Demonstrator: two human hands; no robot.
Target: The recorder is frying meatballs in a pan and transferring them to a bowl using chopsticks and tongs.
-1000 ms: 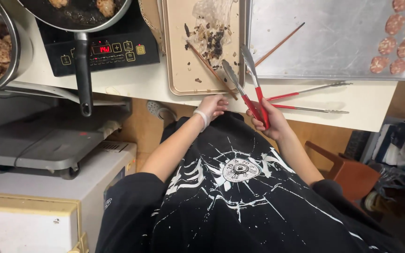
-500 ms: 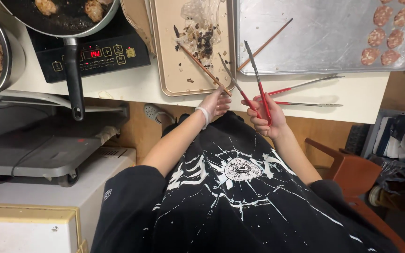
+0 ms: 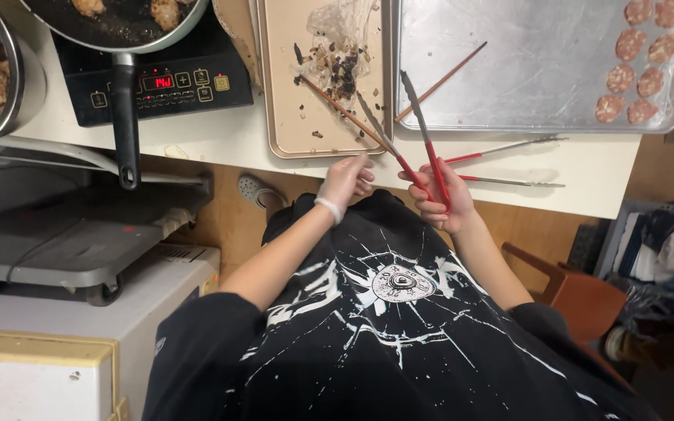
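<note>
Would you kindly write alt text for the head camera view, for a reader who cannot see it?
Seen from above, a person's right hand grips red-handled tongs over a crumb-strewn tray, while the gloved left hand is beside them. A frying pan sits on a cooktop at left; meat slices lie on a metal sheet at right.

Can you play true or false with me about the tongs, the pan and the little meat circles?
1. The right hand holds red-handled tongs. True.
2. The left hand wears a thin glove. True.
3. The frying pan sits on the floor. False: it sits on the black cooktop.
4. The meat rounds lie on the silver tray. True.
5. The small tan tray is spotless. False: dark crumbs lie on it.
6. Only one pair of tongs is here. False: another pair lies on the counter.
</note>
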